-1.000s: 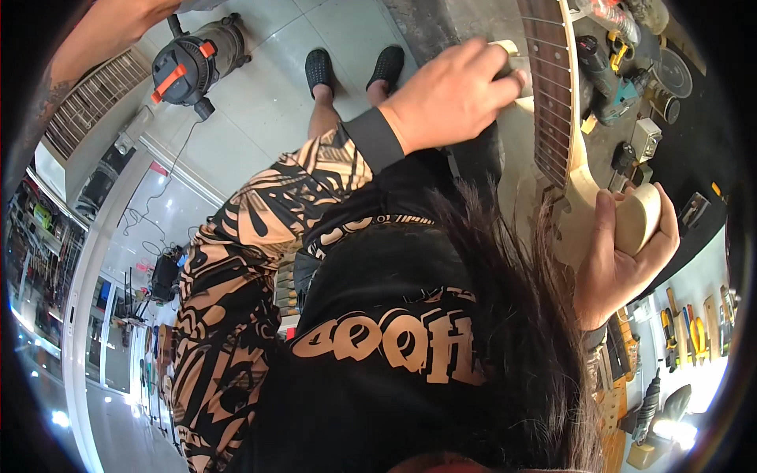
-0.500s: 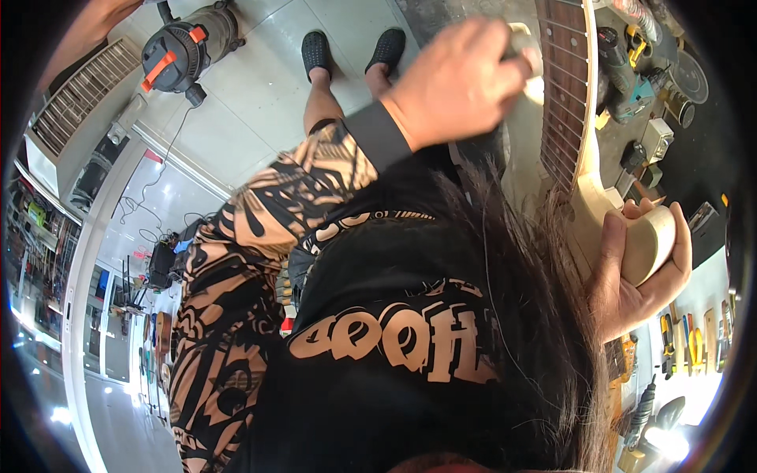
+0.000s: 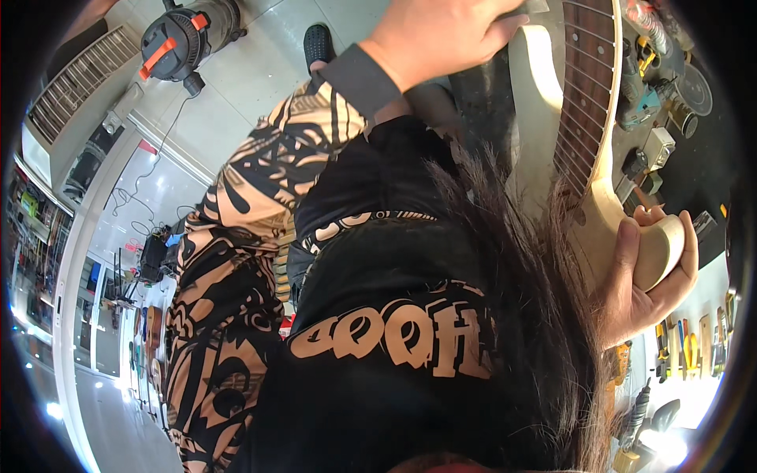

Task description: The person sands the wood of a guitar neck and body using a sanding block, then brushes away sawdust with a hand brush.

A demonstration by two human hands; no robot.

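Observation:
An electric guitar with a pale, bare-wood body [image 3: 603, 217] lies at my right, its dark fretted fingerboard [image 3: 585, 94] running away toward the top edge. My right hand [image 3: 650, 296] is wrapped round a rounded horn of the body, thumb on one side and fingers on the other. At the top edge, my left hand [image 3: 445, 35] has its fingers closed, thumb below. A small pale piece [image 3: 538, 6] shows at its fingertips, too cut off to name. Just below them is another pale, curved wooden part [image 3: 536, 71]. Long hair hides some of the body.
A shop vacuum [image 3: 180, 47] stands on the tiled floor at the far left, near a slatted rack [image 3: 83, 83]. Beyond the guitar, a dark worktop carries a teal power tool [image 3: 640, 109] and other gear. Hand tools [image 3: 690, 347] hang at the right, above a bright lamp [image 3: 662, 445].
My left hand has moved up and away, partly out of the picture, uncovering the curved pale wood. The guitar sits slightly further right in view; my right hand keeps its hold on the horn.

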